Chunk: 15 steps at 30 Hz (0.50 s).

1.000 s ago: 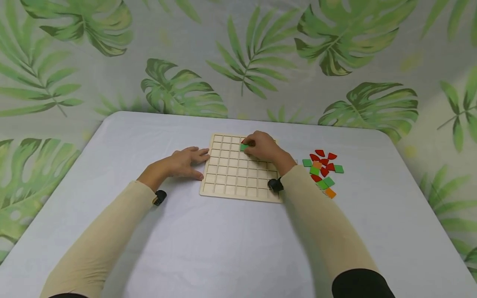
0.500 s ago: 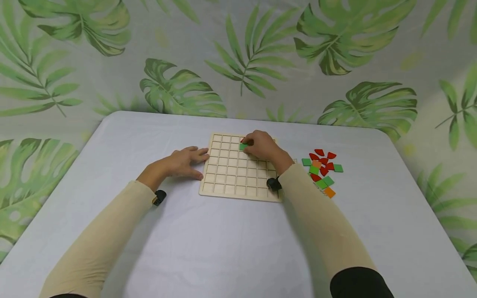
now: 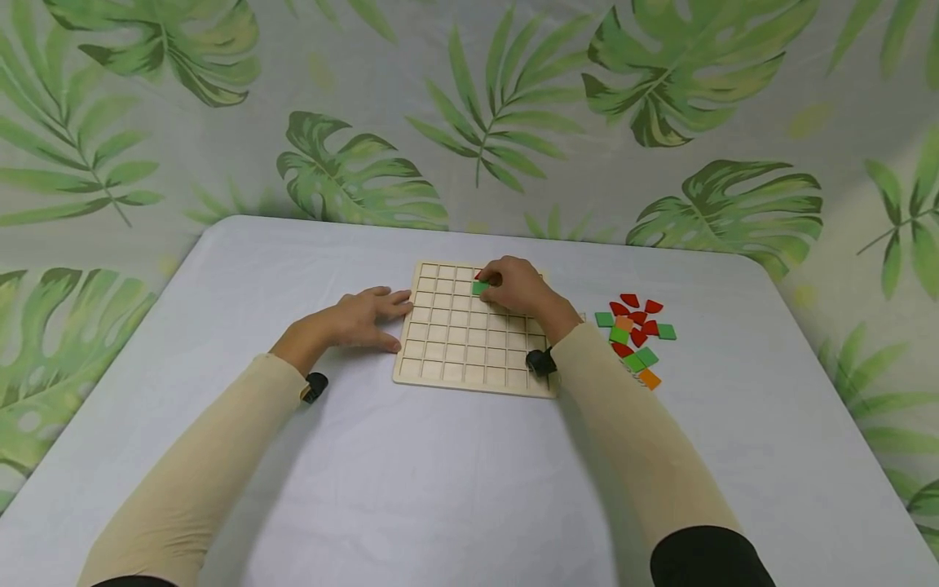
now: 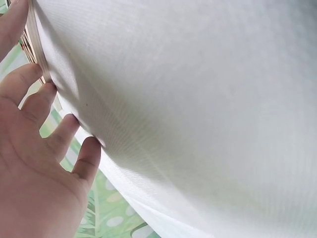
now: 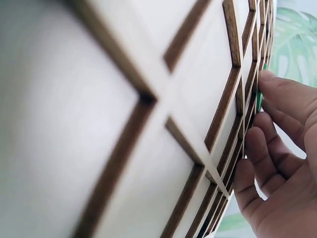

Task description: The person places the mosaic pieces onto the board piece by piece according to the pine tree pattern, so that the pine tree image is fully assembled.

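A light wooden board (image 3: 455, 355) with a raised grid of square cells lies on the white table. My right hand (image 3: 517, 288) is over its far part, thumb and fingertips curled together at a green square tile (image 3: 478, 289). In the right wrist view the thumb overlaps this green tile (image 5: 259, 101), which sits close to the grid surface. Just beyond it shows a bit of a red piece (image 3: 478, 275), mostly hidden by the fingers. My left hand (image 3: 359, 318) rests by the board's left edge, fingers spread, fingertips and thumb touching the rim.
Right of the board lies a loose pile of red curved-edged pieces (image 3: 637, 319), green tiles (image 3: 667, 332) and orange tiles (image 3: 649, 379). Some overlap. A leaf-patterned cloth (image 3: 367, 179) hangs behind the table's far edge.
Both hands hold nearly the same places. The right fingertips stay at the green tile, and the pile looks unchanged.
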Each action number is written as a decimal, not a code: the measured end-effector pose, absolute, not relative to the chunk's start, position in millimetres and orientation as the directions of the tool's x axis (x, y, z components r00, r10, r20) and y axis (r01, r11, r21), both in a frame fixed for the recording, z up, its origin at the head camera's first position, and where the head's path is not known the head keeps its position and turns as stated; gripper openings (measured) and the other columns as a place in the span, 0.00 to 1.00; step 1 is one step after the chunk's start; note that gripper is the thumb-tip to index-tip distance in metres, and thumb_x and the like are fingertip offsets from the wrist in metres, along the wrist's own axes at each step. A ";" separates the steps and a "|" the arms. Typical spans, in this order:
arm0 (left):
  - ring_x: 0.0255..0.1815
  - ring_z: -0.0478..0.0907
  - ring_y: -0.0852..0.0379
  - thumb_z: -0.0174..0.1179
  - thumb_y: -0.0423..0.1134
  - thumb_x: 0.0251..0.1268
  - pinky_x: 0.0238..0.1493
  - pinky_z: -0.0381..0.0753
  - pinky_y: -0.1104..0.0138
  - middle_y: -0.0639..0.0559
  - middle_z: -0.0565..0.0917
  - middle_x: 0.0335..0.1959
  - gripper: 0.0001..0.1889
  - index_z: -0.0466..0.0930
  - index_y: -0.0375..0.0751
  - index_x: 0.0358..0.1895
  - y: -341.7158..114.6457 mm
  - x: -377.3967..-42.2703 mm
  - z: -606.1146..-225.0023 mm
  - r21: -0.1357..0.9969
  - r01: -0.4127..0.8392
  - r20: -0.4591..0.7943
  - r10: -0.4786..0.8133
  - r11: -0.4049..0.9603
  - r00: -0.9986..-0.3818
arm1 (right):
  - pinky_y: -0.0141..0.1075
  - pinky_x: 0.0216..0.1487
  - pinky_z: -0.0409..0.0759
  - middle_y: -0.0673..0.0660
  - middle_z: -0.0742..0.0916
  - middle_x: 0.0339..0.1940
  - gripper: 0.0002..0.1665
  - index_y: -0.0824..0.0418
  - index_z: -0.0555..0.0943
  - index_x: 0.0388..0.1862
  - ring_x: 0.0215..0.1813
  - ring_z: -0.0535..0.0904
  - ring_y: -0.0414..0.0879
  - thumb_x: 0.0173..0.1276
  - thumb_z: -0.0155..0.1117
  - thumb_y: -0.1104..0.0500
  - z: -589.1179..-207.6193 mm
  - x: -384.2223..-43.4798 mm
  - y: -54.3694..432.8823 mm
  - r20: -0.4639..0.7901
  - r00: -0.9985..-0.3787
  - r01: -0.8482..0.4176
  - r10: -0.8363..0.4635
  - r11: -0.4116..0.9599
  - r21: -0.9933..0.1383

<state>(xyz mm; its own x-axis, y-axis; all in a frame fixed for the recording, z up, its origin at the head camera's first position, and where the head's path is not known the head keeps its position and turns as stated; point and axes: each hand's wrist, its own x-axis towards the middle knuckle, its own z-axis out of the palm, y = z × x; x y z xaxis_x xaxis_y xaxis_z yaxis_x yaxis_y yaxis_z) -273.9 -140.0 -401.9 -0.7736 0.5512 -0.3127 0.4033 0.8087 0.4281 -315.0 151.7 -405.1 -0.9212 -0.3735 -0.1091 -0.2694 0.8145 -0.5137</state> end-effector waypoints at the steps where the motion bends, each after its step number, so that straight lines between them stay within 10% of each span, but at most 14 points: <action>1: 0.83 0.42 0.39 0.67 0.48 0.62 0.76 0.46 0.36 0.52 0.52 0.82 0.42 0.58 0.45 0.77 -140.0 -274.0 -402.0 0.427 0.405 -0.312 0.552 0.808 -0.773 | 0.46 0.60 0.75 0.60 0.82 0.55 0.20 0.60 0.81 0.59 0.57 0.77 0.53 0.69 0.65 0.57 -405.3 -315.1 151.8 -0.109 -0.921 -0.270 -0.374 0.814 -0.514; 15: 0.83 0.42 0.40 0.67 0.48 0.62 0.76 0.46 0.37 0.53 0.51 0.83 0.42 0.58 0.46 0.77 -140.5 -275.6 -402.9 0.422 0.401 -0.319 0.547 0.813 -0.774 | 0.47 0.58 0.74 0.63 0.79 0.54 0.25 0.63 0.76 0.65 0.53 0.74 0.55 0.71 0.63 0.58 -405.3 -316.4 153.4 -0.107 -0.915 -0.282 -0.389 0.806 -0.520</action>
<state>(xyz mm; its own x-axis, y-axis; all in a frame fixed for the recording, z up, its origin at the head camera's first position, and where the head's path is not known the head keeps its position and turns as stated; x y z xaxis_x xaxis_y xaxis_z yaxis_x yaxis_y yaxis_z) -275.6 -140.5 -402.9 -0.7742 0.5468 -0.3187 0.4009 0.8134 0.4215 -316.4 153.4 -405.3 -0.9151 -0.3889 -0.1068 -0.2821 0.8064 -0.5197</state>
